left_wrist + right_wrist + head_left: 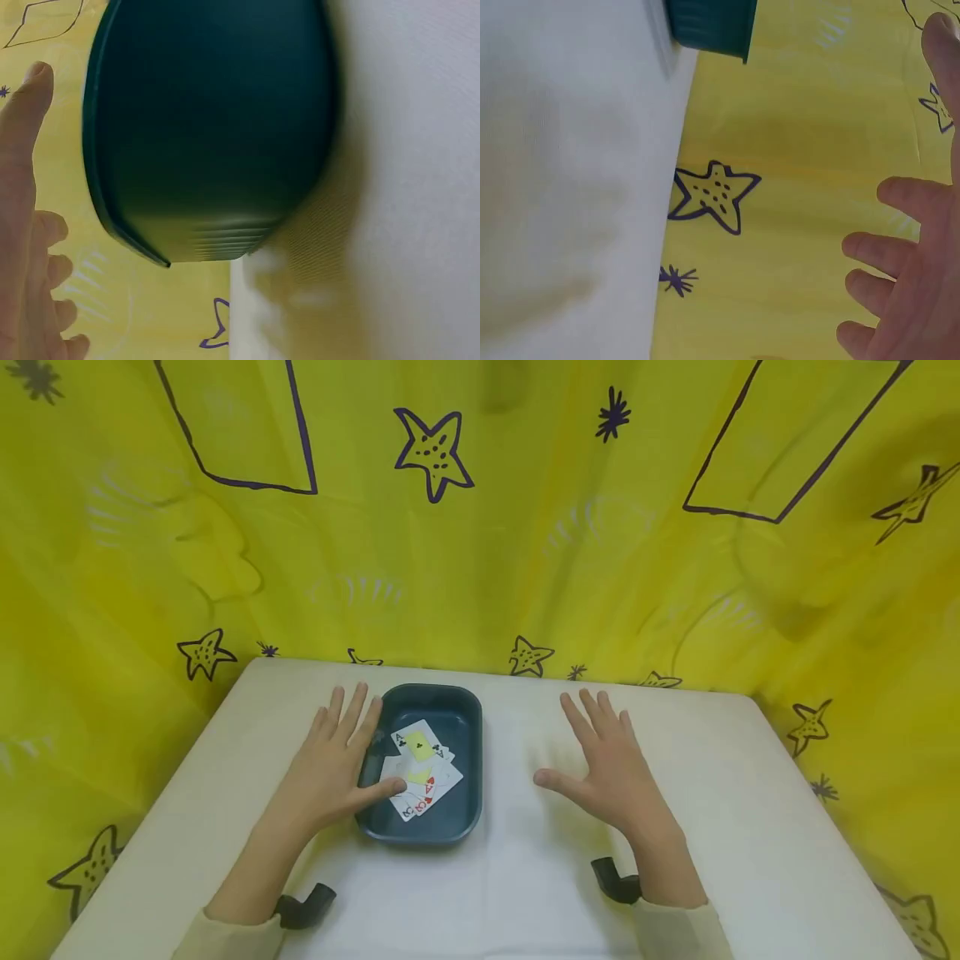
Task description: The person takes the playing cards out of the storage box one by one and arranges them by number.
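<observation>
A dark teal tray [457, 827] with rounded corners stands on the table left of its middle. Several playing cards [442, 777] lie loosely overlapped inside it, an ace of clubs among them, with yellow patches on some. Over the tray's left edge hovers my left hand [333, 768], fingers straight and thumb spread across part of the cards. The left wrist view shows the tray's outer wall [210, 135] apart from that hand. To the right of the tray, my right hand [603, 760] is held above the table with fingers spread, holding nothing.
The white table [540, 893] reaches back to a yellow curtain [495, 568] printed with dark stars, which also hangs along both sides. A dark curved piece sits at each wrist, the left one [303, 910] and the right one [617, 881].
</observation>
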Available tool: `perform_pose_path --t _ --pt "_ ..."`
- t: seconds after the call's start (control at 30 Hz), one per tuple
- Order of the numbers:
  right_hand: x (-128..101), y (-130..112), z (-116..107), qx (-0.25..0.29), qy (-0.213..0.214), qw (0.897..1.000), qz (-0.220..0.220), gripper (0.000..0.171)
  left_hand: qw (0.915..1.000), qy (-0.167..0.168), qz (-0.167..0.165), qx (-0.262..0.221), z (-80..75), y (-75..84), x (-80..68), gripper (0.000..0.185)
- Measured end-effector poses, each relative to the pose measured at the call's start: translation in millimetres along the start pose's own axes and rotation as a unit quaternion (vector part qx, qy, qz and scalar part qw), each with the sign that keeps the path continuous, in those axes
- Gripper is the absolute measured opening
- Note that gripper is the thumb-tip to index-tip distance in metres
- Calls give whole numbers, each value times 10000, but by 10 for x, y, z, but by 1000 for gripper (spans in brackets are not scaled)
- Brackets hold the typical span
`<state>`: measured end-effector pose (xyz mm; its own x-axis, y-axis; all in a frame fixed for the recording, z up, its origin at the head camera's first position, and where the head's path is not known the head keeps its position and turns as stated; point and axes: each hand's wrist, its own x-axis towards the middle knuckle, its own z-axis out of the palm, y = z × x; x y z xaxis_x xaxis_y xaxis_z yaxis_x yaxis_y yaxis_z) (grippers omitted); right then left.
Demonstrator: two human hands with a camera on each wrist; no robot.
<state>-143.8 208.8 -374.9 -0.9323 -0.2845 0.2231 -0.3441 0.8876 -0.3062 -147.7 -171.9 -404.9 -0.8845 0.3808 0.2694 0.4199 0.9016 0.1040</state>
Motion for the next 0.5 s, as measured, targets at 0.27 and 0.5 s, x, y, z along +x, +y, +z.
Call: perform_pose_path --t 0.27,0.5 --pt "132 -327 303 270 -301 9954 -868 105 9955 -774 -55 -539 115 12 -38 128" --pt "549 -789 622 -356 -1434 9669 -2082 82 9889 -1206 -404 -765 105 79 -85 142"
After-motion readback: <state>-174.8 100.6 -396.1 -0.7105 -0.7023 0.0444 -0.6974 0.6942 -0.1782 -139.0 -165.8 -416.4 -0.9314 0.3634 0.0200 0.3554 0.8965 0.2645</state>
